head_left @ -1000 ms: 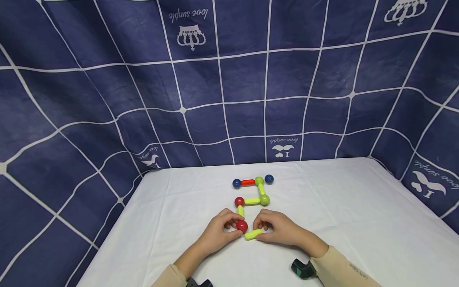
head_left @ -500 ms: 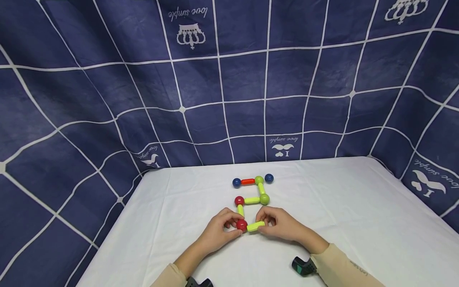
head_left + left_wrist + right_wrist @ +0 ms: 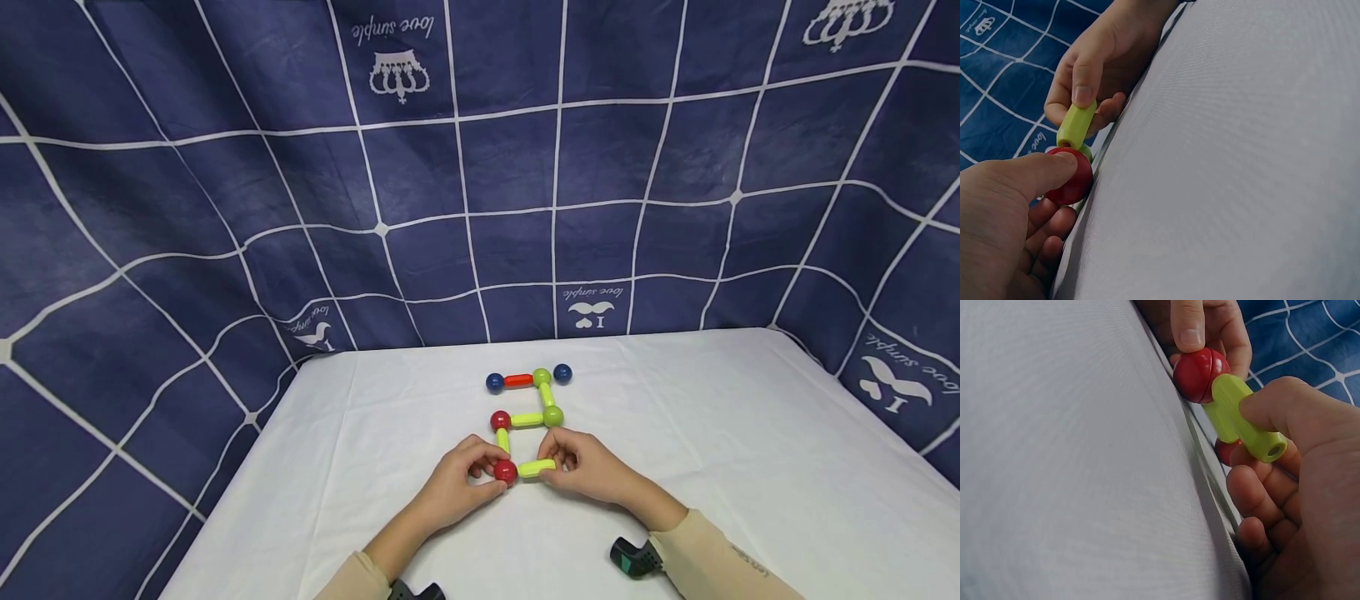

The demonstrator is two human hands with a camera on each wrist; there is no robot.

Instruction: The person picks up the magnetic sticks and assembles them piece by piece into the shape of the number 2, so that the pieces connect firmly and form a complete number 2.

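Note:
My left hand [image 3: 463, 482] pinches the near red ball [image 3: 506, 472] between thumb and fingers. A yellow-green rod [image 3: 536, 468] is pinched in my right hand [image 3: 588, 468], its left end at the red ball; both wrist views show them meeting or nearly so. From that ball another yellow-green rod [image 3: 502, 440] runs back to a second red ball [image 3: 500, 421]. Beyond it the chain goes on through a yellow-green rod [image 3: 527, 419], a green ball [image 3: 552, 417], a further rod [image 3: 546, 395], a green ball [image 3: 542, 377], a red rod [image 3: 518, 381] and a blue ball [image 3: 495, 382].
A loose blue ball [image 3: 562, 372] lies just right of the far green ball. Everything rests on a white-covered table [image 3: 712, 433]. Behind and at the sides hangs a dark blue curtain [image 3: 510, 167] with white grid lines.
My right hand has moved slightly away from me, bringing the rod from in front of the near red ball up level with its right side. My left hand has stayed on the ball.

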